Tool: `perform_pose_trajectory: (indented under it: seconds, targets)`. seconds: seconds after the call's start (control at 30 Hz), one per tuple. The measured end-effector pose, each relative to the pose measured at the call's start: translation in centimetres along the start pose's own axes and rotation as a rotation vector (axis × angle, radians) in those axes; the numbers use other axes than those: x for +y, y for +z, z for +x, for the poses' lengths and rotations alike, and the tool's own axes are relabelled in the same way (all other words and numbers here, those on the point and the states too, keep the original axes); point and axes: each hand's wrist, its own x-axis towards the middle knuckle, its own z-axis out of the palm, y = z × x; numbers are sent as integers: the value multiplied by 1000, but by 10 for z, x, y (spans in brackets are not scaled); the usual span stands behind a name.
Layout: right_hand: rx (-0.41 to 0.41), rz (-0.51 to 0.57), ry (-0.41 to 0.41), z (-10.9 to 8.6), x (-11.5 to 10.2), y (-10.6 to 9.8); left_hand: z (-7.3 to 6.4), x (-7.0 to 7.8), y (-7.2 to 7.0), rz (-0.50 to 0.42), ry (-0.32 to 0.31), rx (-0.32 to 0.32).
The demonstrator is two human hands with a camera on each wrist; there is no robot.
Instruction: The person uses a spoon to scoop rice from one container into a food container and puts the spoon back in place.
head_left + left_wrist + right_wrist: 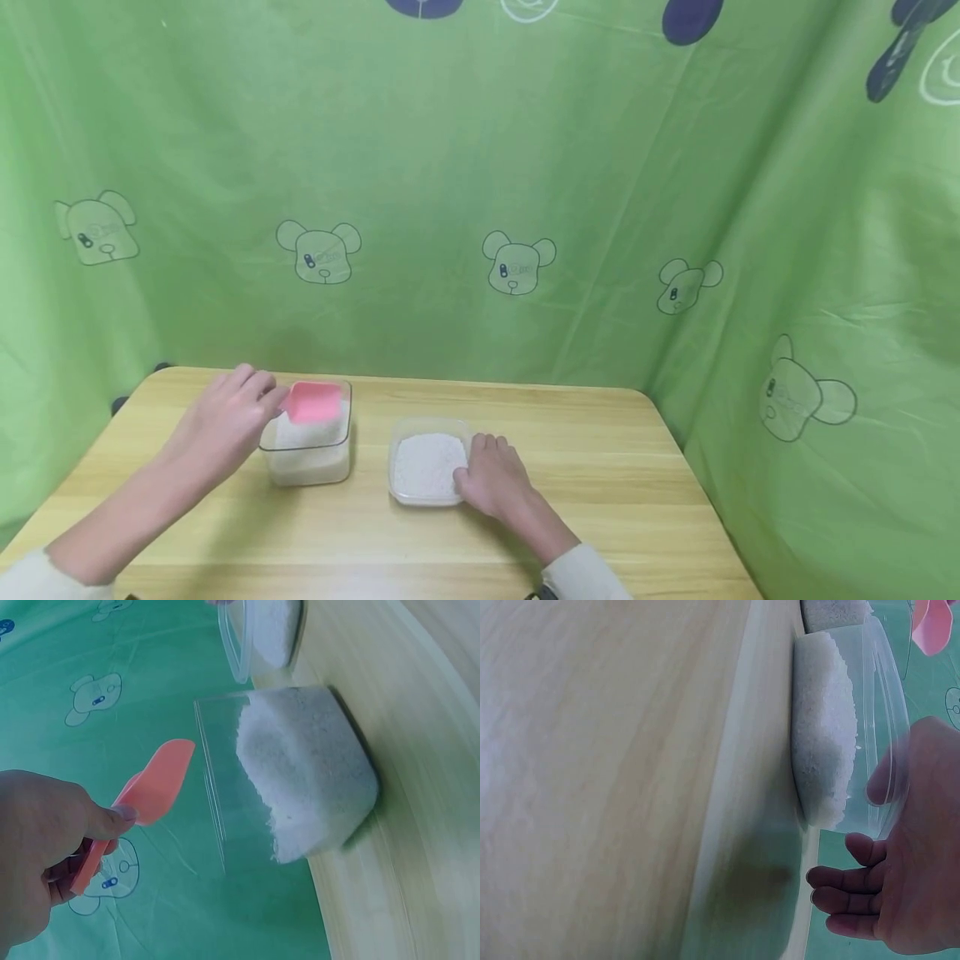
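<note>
My left hand (228,412) grips a pink scoop (315,403) by its handle, over the open top of a taller clear container (311,467). In the left wrist view the scoop (161,784) is apart from the white grains (300,765), which lie sloped inside that container. My right hand (497,477) holds the right side of a lower clear container (423,502), which also contains white grains (429,465). In the right wrist view the thumb (885,780) shows through the clear wall, and the other fingers (847,901) are bent outside it.
Both containers stand on a light wood table (600,467), the taller one to the left with a small gap between them. A green curtain (420,317) with bear prints hangs behind the table and along its right side.
</note>
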Motion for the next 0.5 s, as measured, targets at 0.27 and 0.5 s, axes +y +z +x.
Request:
perform_pose_trajectory:
  seconds: [0.27,0.5]
  targets:
    - [-7,8,1,-1,-1,0,-5,-9,4,36,-17,-29]
    - [-10,-10,2,0,0,0,-6,-8,4,73,-53,-157]
